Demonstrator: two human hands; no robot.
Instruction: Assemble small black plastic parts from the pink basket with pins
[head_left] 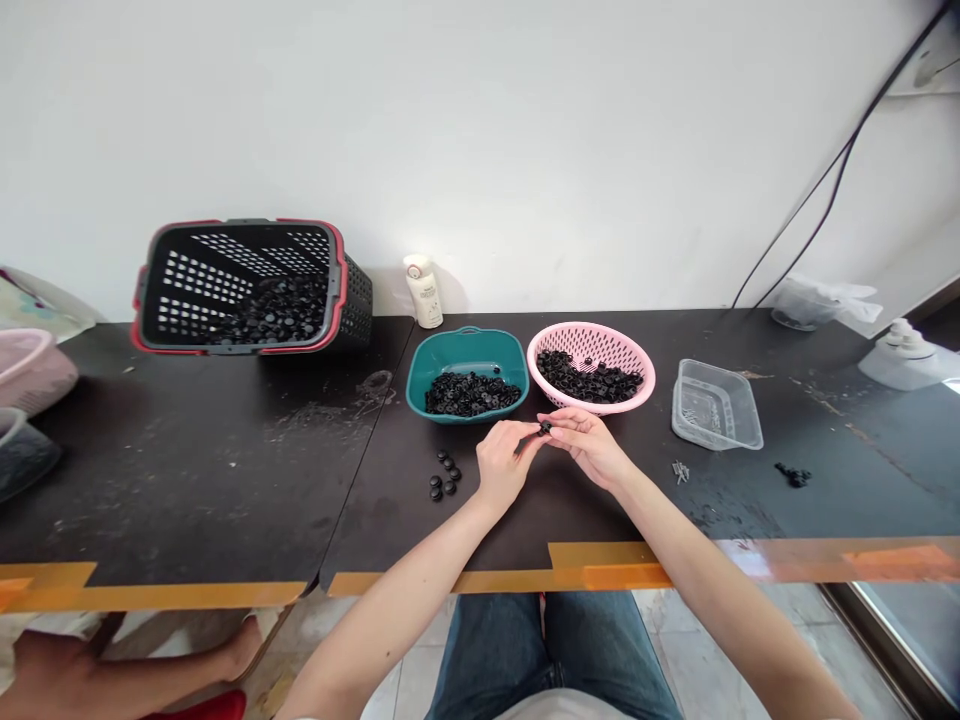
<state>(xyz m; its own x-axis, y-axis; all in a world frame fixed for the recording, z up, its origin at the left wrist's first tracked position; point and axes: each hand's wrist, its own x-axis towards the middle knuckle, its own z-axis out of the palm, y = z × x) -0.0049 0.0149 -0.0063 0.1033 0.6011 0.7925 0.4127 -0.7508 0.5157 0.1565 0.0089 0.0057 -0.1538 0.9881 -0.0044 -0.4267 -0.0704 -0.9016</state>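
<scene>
My left hand [504,458] and my right hand [589,445] meet in front of the two bowls, fingertips pinched together on one small black plastic part [545,428]. Its exact shape is partly covered by the fingers. Just behind them, a teal basin [469,345] holds a heap of small black pieces [472,395]. Beside it stands a pink perforated basket [630,350] with more black pieces [589,380]. Left of my left hand, several round black caps [450,487] lie loose on the dark table [420,540].
A grey basket with red handles [352,300] lies tilted at the back left, black caps inside. A white bottle [424,292] stands by the wall. To the right are a clear plastic tub [720,390], small metal pins [680,471] and a black cluster [793,475]. Someone's leg [150,670] shows below left.
</scene>
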